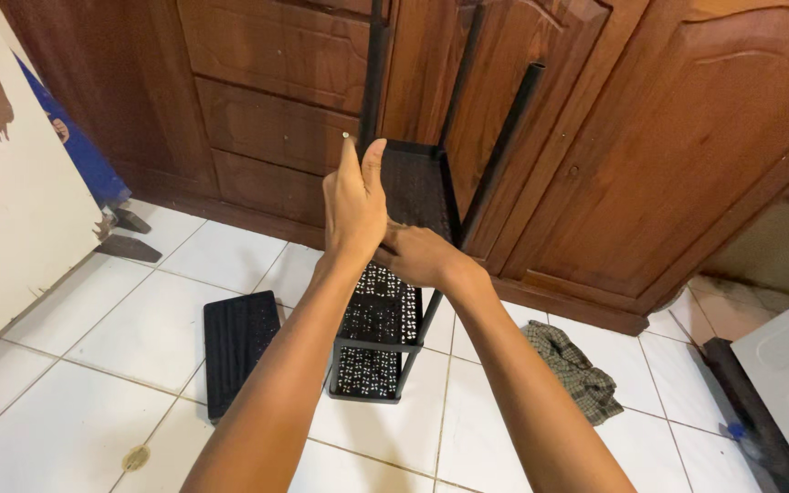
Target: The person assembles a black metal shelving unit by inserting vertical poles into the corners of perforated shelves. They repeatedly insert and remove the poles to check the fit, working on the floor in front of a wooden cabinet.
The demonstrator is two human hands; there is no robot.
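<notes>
A floor of white tiles (75, 365) with grey grout carries everything here. A black metal shelf rack (372, 361) with perforated trays stands on it, a loose black perforated tray (237, 345) lies flat just left of the rack, and a crumpled checked cloth (577, 370) lies to its right near the wooden cabinet base (559, 306). A small brownish stain (136, 457) marks a tile in front of the loose tray.

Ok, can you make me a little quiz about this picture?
1. True or false: the black metal rack stands on a white tiled floor.
2. What lies on the floor beside the rack: A) a loose black perforated shelf panel, B) a red bucket, C) a book?
3. What does the left hand pinch at its fingertips?

Key:
1. True.
2. A.
3. A small silver screw; the right hand sits lower, on the rack.
</notes>
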